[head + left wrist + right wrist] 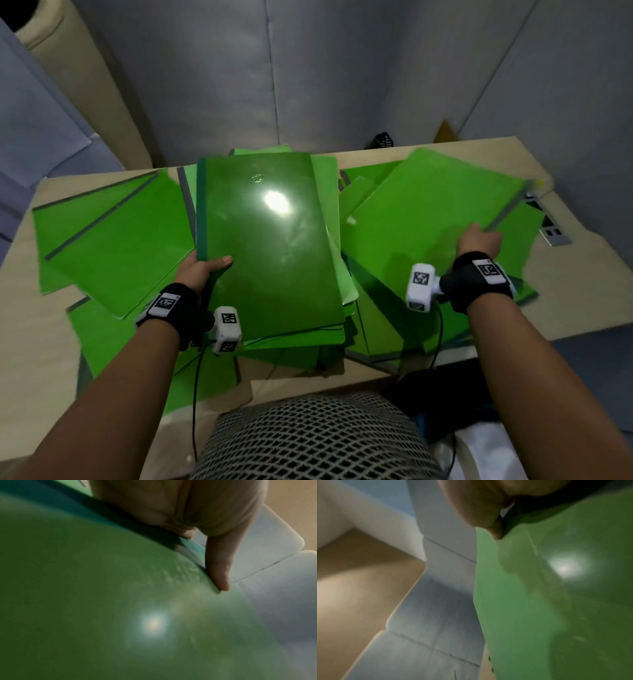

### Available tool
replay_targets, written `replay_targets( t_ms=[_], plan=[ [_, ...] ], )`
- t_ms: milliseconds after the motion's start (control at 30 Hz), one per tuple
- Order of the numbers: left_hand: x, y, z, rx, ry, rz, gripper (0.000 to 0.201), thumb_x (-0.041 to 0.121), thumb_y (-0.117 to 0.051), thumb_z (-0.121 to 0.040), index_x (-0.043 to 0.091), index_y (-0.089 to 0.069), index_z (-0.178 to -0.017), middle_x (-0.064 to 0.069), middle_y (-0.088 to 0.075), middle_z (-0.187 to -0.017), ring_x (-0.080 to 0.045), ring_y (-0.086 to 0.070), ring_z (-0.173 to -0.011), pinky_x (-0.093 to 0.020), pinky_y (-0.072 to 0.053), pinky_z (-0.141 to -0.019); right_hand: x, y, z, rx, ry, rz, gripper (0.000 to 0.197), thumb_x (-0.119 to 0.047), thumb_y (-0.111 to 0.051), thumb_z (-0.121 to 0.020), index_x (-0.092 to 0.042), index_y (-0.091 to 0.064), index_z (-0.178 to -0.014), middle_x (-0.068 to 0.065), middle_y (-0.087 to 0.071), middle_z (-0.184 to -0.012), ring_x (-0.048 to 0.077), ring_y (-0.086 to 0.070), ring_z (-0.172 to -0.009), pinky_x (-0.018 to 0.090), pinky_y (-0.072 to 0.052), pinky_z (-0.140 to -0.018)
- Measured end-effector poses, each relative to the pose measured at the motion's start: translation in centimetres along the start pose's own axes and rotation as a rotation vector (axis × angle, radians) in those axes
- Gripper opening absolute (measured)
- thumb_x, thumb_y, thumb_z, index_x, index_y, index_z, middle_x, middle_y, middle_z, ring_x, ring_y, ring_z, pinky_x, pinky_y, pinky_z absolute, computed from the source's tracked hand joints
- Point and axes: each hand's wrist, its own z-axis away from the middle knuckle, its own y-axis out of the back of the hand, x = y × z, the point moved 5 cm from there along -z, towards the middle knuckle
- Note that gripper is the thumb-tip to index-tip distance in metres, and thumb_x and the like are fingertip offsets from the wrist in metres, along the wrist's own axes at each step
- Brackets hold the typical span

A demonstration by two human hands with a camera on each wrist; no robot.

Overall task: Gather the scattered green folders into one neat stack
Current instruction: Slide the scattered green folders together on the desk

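A stack of green folders [270, 240] sits in the middle of the beige table [27, 359], its top folder dark and glossy. My left hand [202, 269] grips the near left edge of that top folder [120, 601], thumb [219, 566] on top. My right hand [478, 238] holds another green folder [428, 212] on the right, tilted and lifted above the loose ones; the thumb [496, 530] pinches its edge [539, 588]. More green folders [109, 233] lie scattered to the left and under the stack.
Grey padded wall panels [308, 68] stand right behind the table. A grey socket strip [551, 233] lies at the table's right edge, and a black object [383, 140] sits at the back. Cables hang from both wrist cameras.
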Motion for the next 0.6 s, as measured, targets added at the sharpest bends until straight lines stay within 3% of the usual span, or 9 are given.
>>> replay_targets(
  t_ms=[33,100,200,267,367,433,500,600],
  plan=[
    [0.1,-0.2,0.0,0.003,-0.007,-0.006,0.038,0.01,-0.072,-0.079,0.013,-0.048,-0.109,-0.015,-0.058,-0.116,-0.029,-0.051,-0.11,-0.038,-0.035,-0.093,0.0,0.4,-0.1,0.006,0.009,0.079,0.042,-0.014,-0.039,-0.1,0.006,-0.04,-0.137,0.021,-0.044,-0.145,0.035,-0.044,-0.132,0.039,-0.036,-0.104],
    [0.2,-0.8,-0.2,0.038,-0.021,-0.011,0.032,0.009,-0.072,-0.078,0.012,-0.052,-0.102,-0.014,-0.056,-0.108,-0.026,-0.051,-0.101,-0.035,-0.039,-0.083,0.9,0.6,0.9,-0.157,0.009,0.287,0.046,-0.02,-0.048,-0.099,0.004,-0.043,-0.137,0.02,-0.044,-0.145,0.035,-0.046,-0.131,0.041,-0.039,-0.103],
    [0.3,-2.0,-0.5,0.104,-0.055,-0.003,0.047,0.004,-0.074,-0.074,0.0,-0.054,-0.117,-0.01,-0.056,-0.093,-0.025,-0.052,-0.091,-0.035,-0.043,-0.082,3.0,1.1,3.7,-0.338,0.091,0.759,0.057,-0.043,-0.07,-0.083,-0.004,-0.062,-0.123,0.022,-0.054,-0.136,0.036,-0.055,-0.121,0.043,-0.043,-0.097],
    [0.3,-3.1,-0.6,0.13,-0.062,-0.033,0.055,0.003,-0.073,-0.076,-0.002,-0.051,-0.126,-0.009,-0.057,-0.089,-0.024,-0.052,-0.088,-0.033,-0.042,-0.079,4.2,0.9,4.3,-0.394,0.137,0.851,0.059,-0.052,-0.069,-0.079,-0.007,-0.065,-0.117,0.021,-0.056,-0.133,0.035,-0.057,-0.118,0.04,-0.043,-0.093],
    [-0.2,-4.2,-0.5,0.129,-0.013,-0.093,0.058,0.007,-0.072,-0.08,0.004,-0.045,-0.132,-0.009,-0.056,-0.088,-0.023,-0.052,-0.074,-0.03,-0.042,-0.064,4.8,0.4,3.5,-0.444,0.107,0.888,0.054,-0.05,-0.069,-0.08,-0.009,-0.068,-0.115,0.017,-0.057,-0.133,0.033,-0.057,-0.119,0.037,-0.042,-0.092],
    [-0.7,-4.5,-0.7,0.123,0.017,-0.107,0.066,0.01,-0.073,-0.079,0.006,-0.041,-0.137,-0.006,-0.054,-0.084,-0.02,-0.05,-0.068,-0.028,-0.041,-0.057,4.2,0.5,2.9,-0.428,0.126,0.907,0.052,-0.051,-0.064,-0.083,-0.01,-0.068,-0.116,0.016,-0.056,-0.135,0.032,-0.056,-0.12,0.036,-0.041,-0.091],
    [-1.2,-4.5,-1.1,0.124,0.04,-0.099,0.071,0.01,-0.073,-0.079,0.006,-0.037,-0.14,-0.005,-0.052,-0.085,-0.018,-0.049,-0.068,-0.028,-0.039,-0.056,4.0,0.1,1.1,-0.4,0.221,0.98,0.055,-0.059,-0.047,-0.088,-0.017,-0.065,-0.119,0.013,-0.056,-0.136,0.031,-0.055,-0.119,0.039,-0.041,-0.093],
    [-1.3,-4.5,-1.6,0.119,0.051,-0.094,0.074,0.007,-0.072,-0.079,0.004,-0.033,-0.142,-0.003,-0.049,-0.085,-0.016,-0.047,-0.071,-0.026,-0.036,-0.058,4.3,-0.9,-1.5,-0.413,0.363,1.143,0.048,-0.053,-0.029,-0.095,-0.026,-0.058,-0.122,0.011,-0.058,-0.129,0.032,-0.057,-0.113,0.037,-0.041,-0.083]
  ],
)
